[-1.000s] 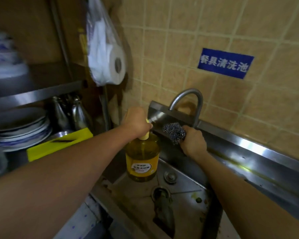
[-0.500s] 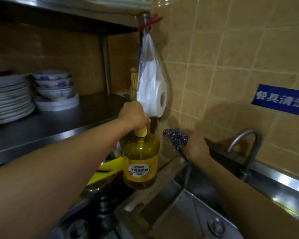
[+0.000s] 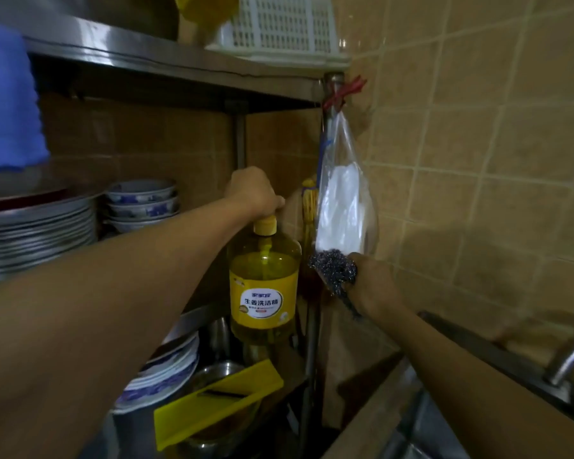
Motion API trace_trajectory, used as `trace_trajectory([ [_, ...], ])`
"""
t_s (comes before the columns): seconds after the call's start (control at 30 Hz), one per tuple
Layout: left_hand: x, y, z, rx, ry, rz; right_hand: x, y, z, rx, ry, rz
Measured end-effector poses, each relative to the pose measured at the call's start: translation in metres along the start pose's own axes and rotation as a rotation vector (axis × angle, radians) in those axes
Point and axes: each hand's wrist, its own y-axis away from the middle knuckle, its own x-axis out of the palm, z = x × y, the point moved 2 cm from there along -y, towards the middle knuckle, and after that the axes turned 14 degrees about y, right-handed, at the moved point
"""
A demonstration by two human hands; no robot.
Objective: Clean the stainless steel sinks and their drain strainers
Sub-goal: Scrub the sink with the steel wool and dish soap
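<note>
My left hand (image 3: 251, 192) grips the top of a yellow dish soap bottle (image 3: 264, 288) and holds it up in the air beside the steel rack. My right hand (image 3: 375, 284) holds a dark steel wool scrubber (image 3: 333, 270) just right of the bottle, near the tiled wall. Only the left rim of the stainless steel sink (image 3: 408, 422) and part of the faucet (image 3: 569, 359) show at the lower right. The drain strainers are out of view.
A steel rack post (image 3: 312, 342) stands between bottle and sink. Stacked plates (image 3: 37, 233) and blue-patterned bowls (image 3: 143, 203) fill the middle shelf. A clear bag with a paper roll (image 3: 342, 207) hangs by the wall. A yellow tray (image 3: 219, 402) lies below, a white basket (image 3: 282, 24) above.
My left hand has carried the soap bottle from over the sink up and left to the rack. The right hand followed with the scrubber. My view has swung left, away from the basin.
</note>
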Motion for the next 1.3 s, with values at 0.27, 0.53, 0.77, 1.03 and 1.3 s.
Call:
trace_trajectory([
  [0.27, -0.02, -0.068, 0.008, -0.036, 0.04, -0.075, 0.01, -0.067, 0.019, -0.035, -0.005, -0.018],
  [0.53, -0.005, -0.134, 0.032, -0.056, 0.056, -0.098, 0.022, -0.111, 0.018, -0.018, 0.017, -0.034],
  [0.77, 0.01, -0.187, 0.043, -0.021, 0.12, -0.049, 0.032, -0.13, 0.021, 0.039, 0.02, 0.007],
  [1.03, 0.04, -0.233, 0.055, 0.03, 0.187, -0.001, 0.05, -0.137, 0.021, 0.147, 0.117, -0.024],
  [1.3, 0.064, -0.25, 0.057, 0.07, 0.212, 0.01, 0.058, -0.134, 0.021, 0.19, 0.18, -0.015],
])
